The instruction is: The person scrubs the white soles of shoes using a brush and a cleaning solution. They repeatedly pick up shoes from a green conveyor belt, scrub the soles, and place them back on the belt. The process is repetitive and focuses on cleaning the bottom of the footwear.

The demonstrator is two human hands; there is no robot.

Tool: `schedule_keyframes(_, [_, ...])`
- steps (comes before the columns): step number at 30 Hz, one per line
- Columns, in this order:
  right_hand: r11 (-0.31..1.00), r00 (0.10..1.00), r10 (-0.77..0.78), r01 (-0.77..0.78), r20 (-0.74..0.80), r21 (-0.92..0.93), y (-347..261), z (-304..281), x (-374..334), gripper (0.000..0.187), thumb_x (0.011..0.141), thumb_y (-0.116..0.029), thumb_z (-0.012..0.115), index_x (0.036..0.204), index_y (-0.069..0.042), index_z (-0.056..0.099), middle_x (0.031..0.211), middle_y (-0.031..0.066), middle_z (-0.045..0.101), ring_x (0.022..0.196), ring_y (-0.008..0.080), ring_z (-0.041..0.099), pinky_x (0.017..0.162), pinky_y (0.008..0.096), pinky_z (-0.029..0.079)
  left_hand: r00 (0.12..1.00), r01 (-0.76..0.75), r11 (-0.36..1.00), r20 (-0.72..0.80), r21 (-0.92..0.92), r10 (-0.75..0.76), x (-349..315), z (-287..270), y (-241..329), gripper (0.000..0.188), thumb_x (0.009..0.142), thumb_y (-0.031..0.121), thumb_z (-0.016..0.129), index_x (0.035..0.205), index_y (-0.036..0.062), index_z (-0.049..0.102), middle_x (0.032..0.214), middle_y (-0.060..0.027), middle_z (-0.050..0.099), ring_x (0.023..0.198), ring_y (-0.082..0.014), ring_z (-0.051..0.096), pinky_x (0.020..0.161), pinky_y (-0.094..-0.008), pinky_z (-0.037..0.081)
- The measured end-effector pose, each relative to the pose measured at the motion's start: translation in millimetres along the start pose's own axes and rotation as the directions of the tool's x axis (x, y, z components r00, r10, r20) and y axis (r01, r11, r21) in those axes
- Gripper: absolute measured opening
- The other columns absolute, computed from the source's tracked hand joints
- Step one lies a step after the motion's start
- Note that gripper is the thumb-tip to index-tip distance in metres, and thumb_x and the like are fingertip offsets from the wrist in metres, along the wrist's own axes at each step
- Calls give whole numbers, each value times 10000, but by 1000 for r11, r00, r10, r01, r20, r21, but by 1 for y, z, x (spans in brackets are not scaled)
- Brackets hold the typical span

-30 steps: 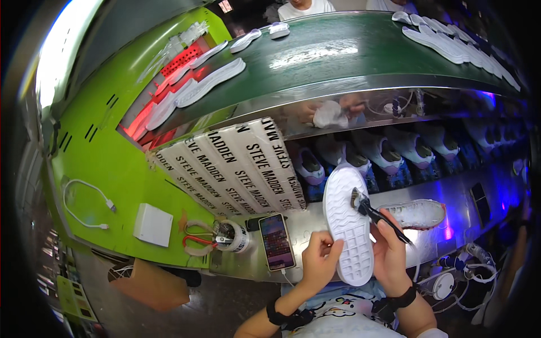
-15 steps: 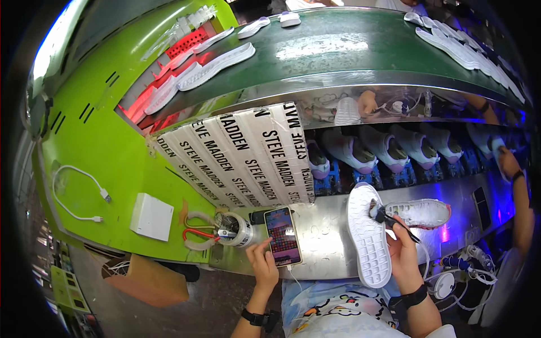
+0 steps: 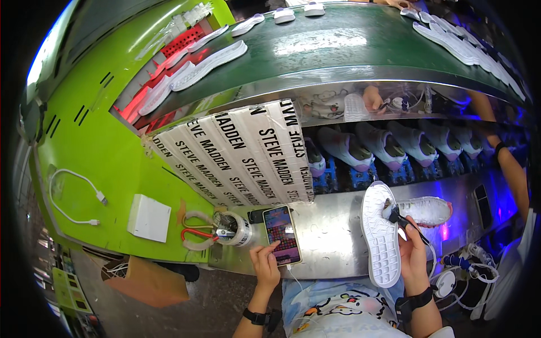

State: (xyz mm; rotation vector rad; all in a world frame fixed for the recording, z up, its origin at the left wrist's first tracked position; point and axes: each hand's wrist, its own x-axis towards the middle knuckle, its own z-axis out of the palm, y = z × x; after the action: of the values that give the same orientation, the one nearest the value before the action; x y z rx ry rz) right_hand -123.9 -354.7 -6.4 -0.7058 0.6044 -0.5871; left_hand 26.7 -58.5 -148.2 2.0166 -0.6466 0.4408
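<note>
My left hand (image 3: 265, 265) rests at the lower left of a phone (image 3: 283, 236) with a colourful grid on its screen. Its index finger reaches over the display; the hand grips nothing. My right hand (image 3: 413, 256) is closed around the black handle of a brush (image 3: 401, 218), whose bristly head touches the inner face of a white shoe sole (image 3: 381, 248). That sole stands tilted up against the same hand; how the fingers bear it is partly hidden. Behind it, a second white sole (image 3: 424, 212) lies on the metal bench (image 3: 332, 242).
White shoes (image 3: 389, 149) stand in a row on blue holders under the green conveyor (image 3: 315, 50), which carries several soles. A printed cardboard panel (image 3: 236, 160) blocks the left. Beside the phone sits a cup (image 3: 241, 231). Cables (image 3: 470, 273) lie at right, near another person's arm (image 3: 513, 174).
My right hand has shifted right with the sole and brush. My left index finger has moved onto the screen. Belt soles slid left; the shoes moved too. The other person's hand drew back.
</note>
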Motion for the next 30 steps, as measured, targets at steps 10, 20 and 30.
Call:
schedule_keyframes(10, [1000,1000,4,-5,29,21,-4,2,-5,395,898,-128,584,1274,-65,479,1166,138,582,1055,250,573,870,381,524,860,364,855,-218,-370,-461,20,-9,32,276,963,144,399,1067,-36,581,1006,-128,649,880,-176,582,843,-315,442])
schedule_keyframes(20, [591,777,-584,605,234,-533,-8,75,-15,268,824,-26,648,1089,14,636,1025,121,653,930,204,572,880,298,417,596,743,-581,723,-331,351,94,64,154,596,984,420,368,1421,18,320,1416,-161,420,1294,-314,429,1092,-501,321])
schedule_keyframes(30, [146,573,-307,817,760,-557,-24,61,-39,249,707,15,707,952,-31,709,918,100,700,787,197,605,701,297,460,440,701,-699,856,-140,270,85,92,130,577,967,469,373,1378,67,419,1278,-197,543,1102,-355,579,942,-449,482])
